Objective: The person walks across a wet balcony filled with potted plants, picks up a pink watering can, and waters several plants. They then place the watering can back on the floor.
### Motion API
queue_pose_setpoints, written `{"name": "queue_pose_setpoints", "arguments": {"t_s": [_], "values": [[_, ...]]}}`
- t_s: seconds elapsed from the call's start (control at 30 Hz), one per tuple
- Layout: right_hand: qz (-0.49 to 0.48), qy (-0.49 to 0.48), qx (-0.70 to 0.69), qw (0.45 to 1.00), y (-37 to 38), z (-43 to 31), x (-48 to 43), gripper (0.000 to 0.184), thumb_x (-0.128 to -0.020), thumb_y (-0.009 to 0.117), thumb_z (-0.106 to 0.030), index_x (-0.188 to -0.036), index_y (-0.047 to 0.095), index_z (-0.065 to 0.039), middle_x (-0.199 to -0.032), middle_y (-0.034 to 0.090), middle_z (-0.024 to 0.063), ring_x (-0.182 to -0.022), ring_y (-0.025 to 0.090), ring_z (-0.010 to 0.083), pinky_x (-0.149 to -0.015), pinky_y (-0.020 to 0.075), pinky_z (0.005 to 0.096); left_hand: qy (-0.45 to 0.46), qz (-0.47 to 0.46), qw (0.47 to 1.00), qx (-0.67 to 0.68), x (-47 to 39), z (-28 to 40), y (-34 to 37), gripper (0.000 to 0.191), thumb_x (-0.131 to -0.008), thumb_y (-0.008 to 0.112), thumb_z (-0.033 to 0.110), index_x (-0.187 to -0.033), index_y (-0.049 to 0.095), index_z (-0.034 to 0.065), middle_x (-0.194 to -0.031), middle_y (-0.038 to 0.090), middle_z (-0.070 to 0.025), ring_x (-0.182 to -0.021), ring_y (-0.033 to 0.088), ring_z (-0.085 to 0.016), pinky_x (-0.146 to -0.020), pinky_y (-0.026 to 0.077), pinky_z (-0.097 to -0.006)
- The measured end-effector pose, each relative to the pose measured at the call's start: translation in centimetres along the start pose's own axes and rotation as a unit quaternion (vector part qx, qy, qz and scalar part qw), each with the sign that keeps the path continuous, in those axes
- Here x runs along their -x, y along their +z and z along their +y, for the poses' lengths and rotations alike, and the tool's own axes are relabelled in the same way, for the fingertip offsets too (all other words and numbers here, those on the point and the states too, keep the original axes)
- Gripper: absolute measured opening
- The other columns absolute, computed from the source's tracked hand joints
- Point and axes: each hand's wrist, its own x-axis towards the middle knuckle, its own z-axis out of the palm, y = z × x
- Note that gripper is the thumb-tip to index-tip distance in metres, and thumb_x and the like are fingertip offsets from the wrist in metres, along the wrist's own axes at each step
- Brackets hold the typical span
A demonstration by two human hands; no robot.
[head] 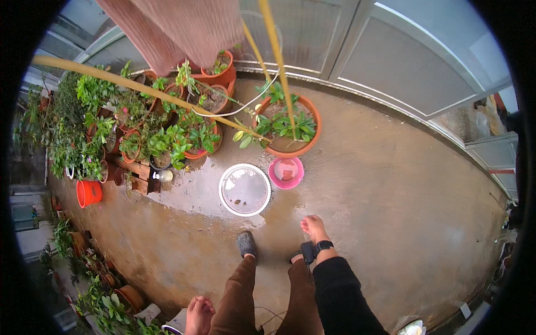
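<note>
My right hand [314,227] hangs over the wet floor in front of my right leg. Its fingers are curled in, and I see nothing in them. A black watch [323,246] is on that wrist. Low beside my left thigh is my left hand [199,315], its fingers also curled with nothing visible inside. Ahead of my feet lies a round white basin with a scalloped rim [222,190], holding water and a few dark bits. Touching or nearly touching its right side is a smaller pink basin [300,181]. Neither hand touches these basins.
A large terracotta pot [317,125] with tall yellow poles stands behind the basins. Several potted plants [167,142] crowd the left, near an orange-red bucket [89,194]. Pink cloth [188,29] hangs above. Panelled doors [398,63] line the back right. More pots [130,297] edge the lower left.
</note>
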Motion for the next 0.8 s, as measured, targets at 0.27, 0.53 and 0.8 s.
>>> {"name": "queue_pose_setpoints", "arguments": {"t_s": [0.27,0.53,0.8], "values": [[0.008,-0.021,0.043,0.999,8.3,2.2,-20.8,0.023,-0.096,0.055,-0.023,-0.11,0.054,-0.005,-0.086,0.069,0.0109,-0.064,0.064,0.0174,-0.055,0.0515,0.0298,-0.034,0.114,0.99,-0.073,-7.0,-2.6,-2.0,0.012,-0.101,0.049,0.016,-0.097,0.056,0.0072,-0.073,0.05,-0.0006,-0.071,0.052,-0.013,-0.064,0.044,-0.0254],[0.069,-0.049,-0.11,0.99,11.2,3.5,-28.4,0.022,-0.099,0.054,-0.014,-0.116,0.05,-0.001,-0.093,0.068,0.0151,-0.069,0.069,0.0251,-0.054,0.0549,0.0341,-0.039,0.109,0.986,-0.117,-11.3,-2.1,-1.6,0.016,-0.102,0.048,0.022,-0.096,0.057,0.0094,-0.083,0.052,0.0002,-0.078,0.052,-0.011,-0.07,0.045,-0.025],[0.112,-0.1,-0.004,0.989,8.0,3.1,-24.6,0.02,-0.095,0.051,-0.007,-0.113,0.059,0.0,-0.09,0.068,0.0128,-0.069,0.069,0.0201,-0.056,0.0574,0.0323,0.154,0.001,0.871,-0.467,-9.9,-0.2,-1.7,0.01,-0.09,0.053,-0.004,-0.098,0.056,0.0019,-0.082,0.05,-0.0059,-0.077,0.053,-0.018,-0.068,0.047,-0.0278]]}}
